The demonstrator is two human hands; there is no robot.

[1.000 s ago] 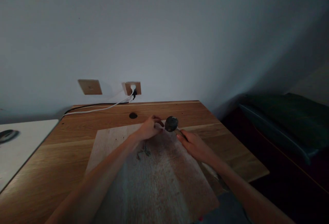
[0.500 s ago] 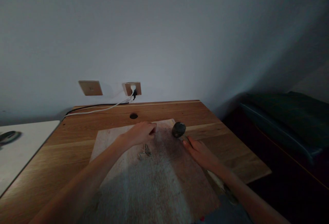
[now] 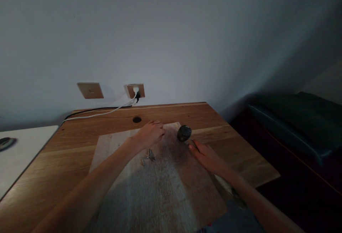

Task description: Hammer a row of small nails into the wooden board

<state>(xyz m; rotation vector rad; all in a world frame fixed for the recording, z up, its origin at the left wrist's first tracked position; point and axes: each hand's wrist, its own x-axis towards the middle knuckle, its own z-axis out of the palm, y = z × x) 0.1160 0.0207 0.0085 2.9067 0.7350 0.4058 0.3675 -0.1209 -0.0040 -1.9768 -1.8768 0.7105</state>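
My right hand [image 3: 207, 157] is wrapped round the handle of a hammer with a dark, rounded head [image 3: 184, 133], held over the right part of a worn wooden board [image 3: 160, 193]. My left hand [image 3: 150, 133] is palm down near the board's far edge, left of the hammer head. Its fingers are bent and close together, and what they hold, if anything, is hidden. A small heap of metal screws [image 3: 150, 155] lies on the board just below the left wrist. Under my right forearm, a pale long object [image 3: 224, 184] partly shows beside the board.
The board lies on a wooden table [image 3: 240, 151] against a wall. Cables [image 3: 98, 114] run along the table's back to a wall socket [image 3: 135, 91]. A round hole [image 3: 137, 119] is near the back edge. A white surface [image 3: 29, 144] adjoins at left; a dark cushioned item [image 3: 299, 119] is at right.
My left hand has turned more palm down, its fingertips now turned out of sight. The hammer stays nearly in place over the board. The whole view has shifted slightly.
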